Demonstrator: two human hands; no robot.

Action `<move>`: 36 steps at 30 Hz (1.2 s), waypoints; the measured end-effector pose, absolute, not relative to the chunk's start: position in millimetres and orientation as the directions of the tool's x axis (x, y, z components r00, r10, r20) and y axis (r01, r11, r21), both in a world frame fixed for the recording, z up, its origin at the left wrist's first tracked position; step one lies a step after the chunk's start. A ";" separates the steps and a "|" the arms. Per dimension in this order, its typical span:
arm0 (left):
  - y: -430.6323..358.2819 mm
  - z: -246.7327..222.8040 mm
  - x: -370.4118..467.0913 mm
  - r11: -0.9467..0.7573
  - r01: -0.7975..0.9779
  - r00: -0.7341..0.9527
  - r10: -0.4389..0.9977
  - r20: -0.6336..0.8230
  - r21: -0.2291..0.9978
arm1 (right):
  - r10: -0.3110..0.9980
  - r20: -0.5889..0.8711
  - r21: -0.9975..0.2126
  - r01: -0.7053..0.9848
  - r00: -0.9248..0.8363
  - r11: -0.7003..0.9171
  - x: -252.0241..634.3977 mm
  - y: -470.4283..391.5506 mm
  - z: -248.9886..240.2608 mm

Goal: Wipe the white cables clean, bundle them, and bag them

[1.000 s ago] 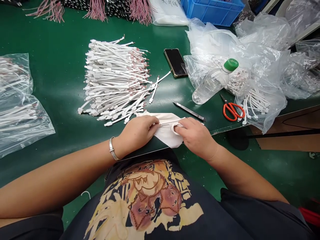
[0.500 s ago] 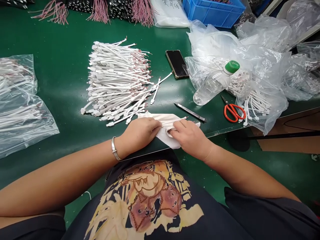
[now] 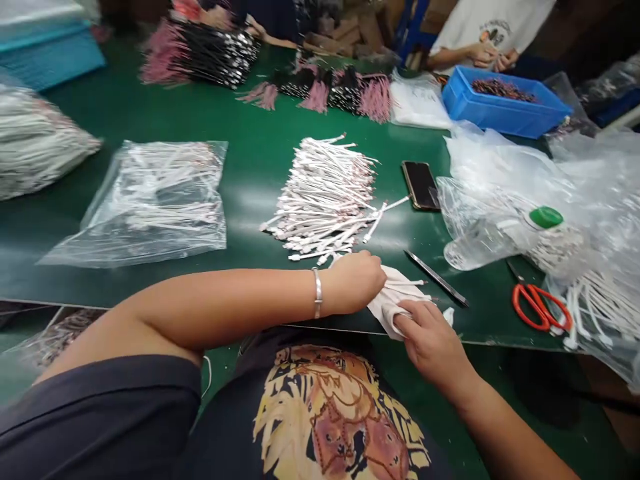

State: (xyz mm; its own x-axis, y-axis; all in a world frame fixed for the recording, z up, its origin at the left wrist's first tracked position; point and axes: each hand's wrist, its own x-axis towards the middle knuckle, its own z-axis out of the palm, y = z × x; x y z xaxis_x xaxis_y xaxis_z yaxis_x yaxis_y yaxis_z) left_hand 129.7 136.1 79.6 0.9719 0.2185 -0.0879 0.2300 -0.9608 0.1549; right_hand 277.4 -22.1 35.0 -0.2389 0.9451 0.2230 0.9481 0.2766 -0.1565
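My left hand (image 3: 354,283), a metal bangle on its wrist, is closed over short white cables (image 3: 406,283); their bare ends stick out to its right, while its fingertips are hidden. Under the cables lies a white cloth (image 3: 395,277) at the table's front edge. My right hand (image 3: 434,340) pinches a bunched fold of this cloth between thumb and fingers. Just beyond my hands is a large pile of white cables (image 3: 325,193) with small connectors. A slim metal cutter knife (image 3: 436,278) rests to the right of the cloth.
Red-handled scissors (image 3: 540,307), a tilted clear bottle (image 3: 485,241) and plastic bags of cables (image 3: 515,167) occupy the right. A phone (image 3: 421,185) lies behind the knife. Bagged cables (image 3: 165,200) are left. Farther back are a blue bin (image 3: 505,113), black-and-pink wire bundles (image 3: 215,53) and two people.
The view has swung left and up, bringing co-workers into sight. My left hand now reaches over the cables with its arm more level; my right hand stays at the cloth.
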 end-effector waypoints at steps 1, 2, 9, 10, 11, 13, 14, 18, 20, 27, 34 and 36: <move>136.1 81.5 130.1 -0.955 0.254 0.965 0.240 -0.102 0.155 | 0.942 0.228 -0.154 0.946 -0.247 0.285 277.8 -22.0 34.5; 135.5 83.2 130.6 -0.949 0.278 0.957 0.262 -0.121 0.150 | 0.939 0.230 -0.149 0.944 -0.255 0.293 278.0 -22.2 34.1; 121.0 83.8 130.2 -0.951 0.285 0.948 0.261 -0.181 0.120 | 0.944 0.208 -0.109 0.953 -0.257 0.283 275.2 -24.8 34.9; 119.7 82.0 128.1 -0.955 0.275 0.952 0.254 -0.169 0.115 | 0.945 0.202 -0.103 0.954 -0.256 0.281 274.8 -24.7 35.6; 118.8 79.8 125.8 -0.957 0.268 0.956 0.251 -0.153 0.106 | 0.946 0.197 -0.096 0.956 -0.256 0.278 274.5 -24.6 36.2; 117.3 75.2 120.9 -0.960 0.266 0.960 0.255 -0.120 0.088 | 0.948 0.189 -0.080 0.958 -0.257 0.276 273.9 -24.0 37.5; 116.7 73.2 118.8 -0.960 0.269 0.960 0.260 -0.105 0.080 | 0.948 0.185 -0.069 0.959 -0.258 0.275 273.6 -23.6 38.0; 116.8 68.9 114.1 -0.948 0.312 0.949 0.308 -0.072 0.064 | 0.944 0.179 -0.021 0.958 -0.278 0.286 271.2 -23.2 39.4; 119.7 69.2 112.8 -0.935 0.350 0.936 0.346 -0.071 0.054 | 0.943 0.179 0.000 0.959 -0.279 0.284 269.5 -23.9 39.8; 128.6 88.5 76.8 -0.906 0.422 0.906 0.421 -0.050 0.033 | 0.954 0.164 0.084 0.967 -0.252 0.241 271.7 -25.5 39.8; 129.4 99.4 -60.1 -0.804 0.594 0.798 0.594 0.101 0.037 | 0.943 0.173 0.167 0.952 -0.284 0.256 306.5 -12.9 29.8; 134.3 93.9 -104.9 -0.715 0.694 0.695 0.696 0.181 0.086 | 0.948 0.152 0.185 0.950 -0.279 0.250 317.6 -6.4 27.8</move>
State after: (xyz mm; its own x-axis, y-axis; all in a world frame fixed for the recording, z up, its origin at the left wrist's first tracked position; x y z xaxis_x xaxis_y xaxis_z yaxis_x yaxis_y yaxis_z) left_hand -104.9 134.3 93.9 0.6951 0.6959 0.1805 0.6936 -0.7152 0.0860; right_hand 317.6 -6.4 27.8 -0.2794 0.9480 0.1525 0.9503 0.2503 0.1854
